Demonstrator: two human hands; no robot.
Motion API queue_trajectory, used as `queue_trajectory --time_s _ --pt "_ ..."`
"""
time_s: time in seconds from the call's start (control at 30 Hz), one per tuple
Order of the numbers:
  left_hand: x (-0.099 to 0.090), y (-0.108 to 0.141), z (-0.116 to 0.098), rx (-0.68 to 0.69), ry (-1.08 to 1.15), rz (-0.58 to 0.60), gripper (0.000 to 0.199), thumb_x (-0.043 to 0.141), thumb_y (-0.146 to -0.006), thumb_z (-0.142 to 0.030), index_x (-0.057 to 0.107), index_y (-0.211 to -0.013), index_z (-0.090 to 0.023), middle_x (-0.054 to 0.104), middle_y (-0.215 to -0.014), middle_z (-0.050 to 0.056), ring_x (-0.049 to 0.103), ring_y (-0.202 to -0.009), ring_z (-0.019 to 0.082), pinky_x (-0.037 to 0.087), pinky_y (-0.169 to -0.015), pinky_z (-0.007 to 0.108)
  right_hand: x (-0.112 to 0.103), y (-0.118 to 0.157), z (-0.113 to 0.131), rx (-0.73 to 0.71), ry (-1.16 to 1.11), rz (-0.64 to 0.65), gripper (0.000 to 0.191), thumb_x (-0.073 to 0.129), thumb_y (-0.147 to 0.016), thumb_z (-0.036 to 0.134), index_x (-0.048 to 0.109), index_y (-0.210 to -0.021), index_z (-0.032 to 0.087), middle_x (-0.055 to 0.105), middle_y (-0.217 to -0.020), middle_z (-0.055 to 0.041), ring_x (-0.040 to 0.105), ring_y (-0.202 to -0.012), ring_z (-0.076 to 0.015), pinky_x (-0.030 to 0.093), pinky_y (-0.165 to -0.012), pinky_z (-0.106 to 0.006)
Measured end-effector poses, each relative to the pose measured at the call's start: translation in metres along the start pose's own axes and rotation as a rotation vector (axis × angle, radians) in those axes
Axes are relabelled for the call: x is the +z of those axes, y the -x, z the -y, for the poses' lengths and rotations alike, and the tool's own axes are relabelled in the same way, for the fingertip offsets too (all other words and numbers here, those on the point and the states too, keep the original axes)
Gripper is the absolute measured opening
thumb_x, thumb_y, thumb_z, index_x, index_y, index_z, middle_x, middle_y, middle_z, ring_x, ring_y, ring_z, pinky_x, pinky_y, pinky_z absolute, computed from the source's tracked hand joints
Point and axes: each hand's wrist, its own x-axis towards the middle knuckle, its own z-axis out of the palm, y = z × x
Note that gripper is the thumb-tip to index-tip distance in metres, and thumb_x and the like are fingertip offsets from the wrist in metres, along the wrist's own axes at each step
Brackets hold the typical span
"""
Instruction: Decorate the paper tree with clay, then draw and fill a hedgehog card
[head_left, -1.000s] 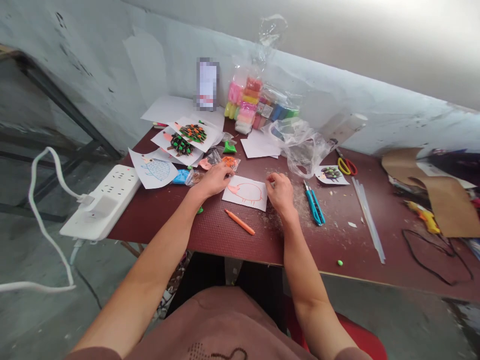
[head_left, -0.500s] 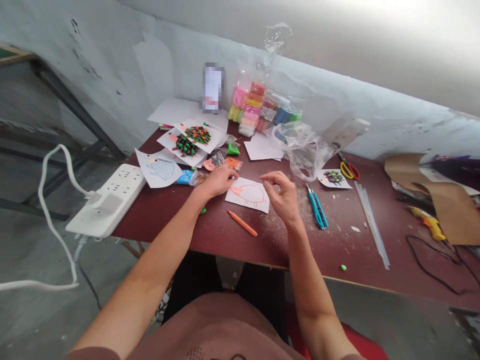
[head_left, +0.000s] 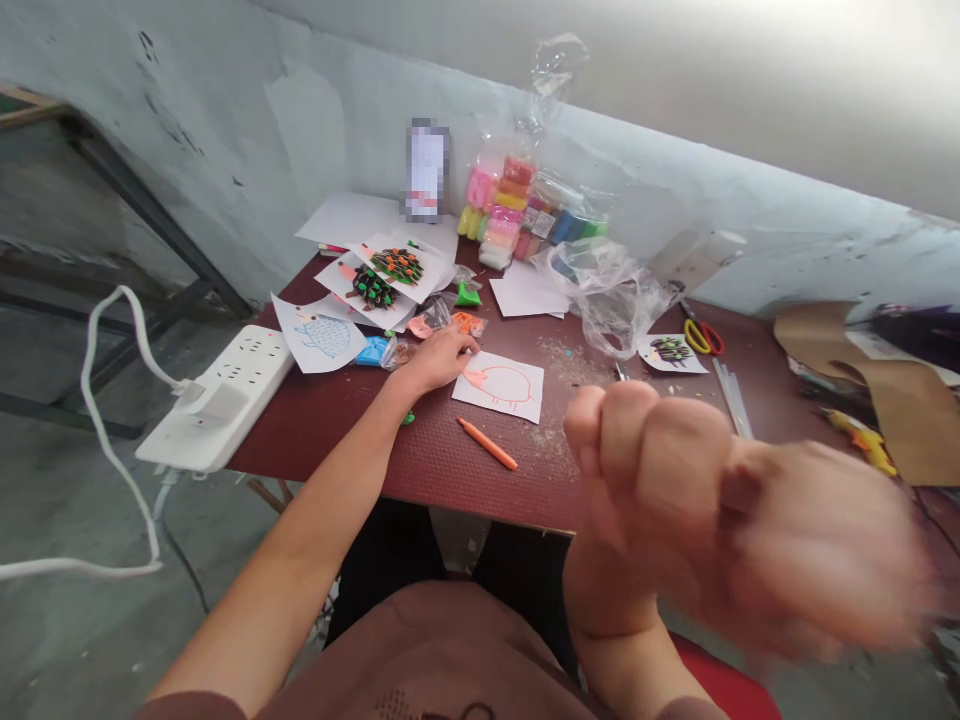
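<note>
A white card (head_left: 517, 412) lies on the table with an orange outline of an animal body, short legs and a tail. Pink clay (head_left: 476, 378) fills the pointed head end at its left. My left hand (head_left: 442, 358) rests at the card's upper left edge, fingers loosely stretched and lying down. Close to the camera, my right hand (head_left: 667, 480) is raised as a curled fist, partly blurred; whatever it may hold is hidden. An orange marker (head_left: 487, 443) lies just in front of the card. Bags of orange clay (head_left: 469, 323) and brown clay (head_left: 397, 354) sit beside my left hand.
Finished hedgehog pictures (head_left: 397, 268) and a blue hedgehog drawing (head_left: 326, 338) lie at left, near a white power strip (head_left: 225, 400). Packs of coloured clay (head_left: 510, 210) stand at the wall. Scissors (head_left: 703, 335) and a yellow glue gun (head_left: 859, 440) are at right.
My right hand has lifted from beside the card up toward the camera and curled into a fist, now covering the blue cutter. My left hand has stayed at the card's edge.
</note>
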Motion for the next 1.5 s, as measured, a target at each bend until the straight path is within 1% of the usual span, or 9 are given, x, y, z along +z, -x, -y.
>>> queue_trajectory --time_s 0.1,0.27,0.43,0.67,0.8,0.97,1.1,1.23,1.5 --pt "0.0 0.0 0.0 0.011 0.0 -0.001 0.029 0.056 -0.086 -0.01 0.077 -0.106 -0.014 0.073 -0.116 0.012 0.064 -0.115 0.026 0.048 -0.106 0.039 0.012 -0.006 -0.037 -0.106 0.021 -0.159 0.031 0.059 -0.096 0.051 0.06 -0.076 0.028 0.057 -0.064 0.0007 0.051 -0.061 -0.0162 0.043 -0.062 -0.035" --pt "0.002 -0.001 0.002 0.026 -0.015 -0.018 0.03 0.057 -0.085 -0.011 0.078 -0.106 -0.016 0.074 -0.116 0.01 0.064 -0.117 0.026 0.048 -0.106 0.038 0.025 -0.01 -0.108 0.194 0.677 0.237 0.025 0.063 -0.097 0.036 0.063 -0.078 0.02 0.068 -0.08 -0.005 0.058 -0.074 -0.0174 0.039 -0.069 -0.03" --pt "0.002 -0.002 0.002 0.036 -0.018 -0.019 0.03 0.056 -0.086 -0.011 0.078 -0.104 -0.016 0.075 -0.112 0.01 0.065 -0.114 0.025 0.049 -0.105 0.038 0.036 0.01 -0.125 0.242 0.987 0.551 0.026 0.063 -0.098 0.04 0.065 -0.083 0.018 0.07 -0.088 -0.0107 0.062 -0.083 -0.0221 0.038 -0.07 -0.03" --pt "0.003 -0.003 0.005 0.05 -0.025 -0.028 0.029 0.057 -0.086 -0.013 0.077 -0.105 -0.017 0.074 -0.114 0.01 0.065 -0.114 0.025 0.05 -0.104 0.038 0.004 -0.006 -0.142 0.326 0.74 0.171 0.02 0.054 -0.101 0.038 0.062 -0.1 0.02 0.067 -0.072 -0.0021 0.056 -0.06 -0.0158 0.033 -0.06 -0.028" --pt "0.005 -0.004 0.007 0.049 -0.04 -0.036 0.029 0.057 -0.086 -0.013 0.077 -0.105 -0.018 0.074 -0.114 0.01 0.065 -0.113 0.025 0.05 -0.101 0.038 -0.008 -0.03 -0.157 0.329 0.19 0.017 0.017 0.052 -0.093 0.034 0.062 -0.098 0.022 0.061 -0.067 0.0028 0.048 -0.051 -0.011 0.035 -0.055 -0.026" --pt "0.003 -0.004 0.005 0.052 -0.037 -0.015 0.029 0.056 -0.086 -0.013 0.077 -0.106 -0.016 0.075 -0.114 0.011 0.065 -0.113 0.025 0.05 -0.102 0.039 0.004 -0.037 -0.17 0.39 -0.365 -0.097 0.027 0.062 -0.083 0.038 0.063 -0.105 0.023 0.066 -0.082 -0.0006 0.061 -0.067 -0.0132 0.049 -0.063 -0.028" --pt "0.001 -0.003 0.002 0.039 -0.048 -0.015 0.029 0.056 -0.086 -0.012 0.077 -0.106 -0.015 0.075 -0.115 0.011 0.065 -0.113 0.026 0.049 -0.103 0.039 0.016 -0.029 -0.182 0.331 -0.262 -0.27 0.034 0.078 -0.075 0.044 0.062 -0.097 0.023 0.056 -0.072 0.0043 0.05 -0.06 -0.0103 0.043 -0.056 -0.024" --pt "-0.003 -0.006 -0.005 0.032 -0.098 0.039 0.031 0.054 -0.085 -0.01 0.077 -0.104 -0.015 0.075 -0.111 0.012 0.065 -0.112 0.026 0.049 -0.102 0.037 0.026 -0.022 -0.191 0.385 -0.225 -0.277 0.036 0.058 -0.089 0.057 0.061 -0.082 0.022 0.041 -0.055 0.0073 0.033 -0.047 -0.0091 0.028 -0.046 -0.025" --pt "-0.011 -0.023 -0.018 -0.016 -0.22 0.145 0.029 0.054 -0.081 -0.006 0.077 -0.095 -0.015 0.076 -0.097 0.013 0.069 -0.095 0.027 0.052 -0.084 0.035 0.03 -0.019 -0.193 0.367 -0.009 -0.315 0.024 0.055 -0.084 0.043 0.062 -0.078 0.021 0.056 -0.06 0.0026 0.05 -0.055 -0.0134 0.039 -0.056 -0.027"
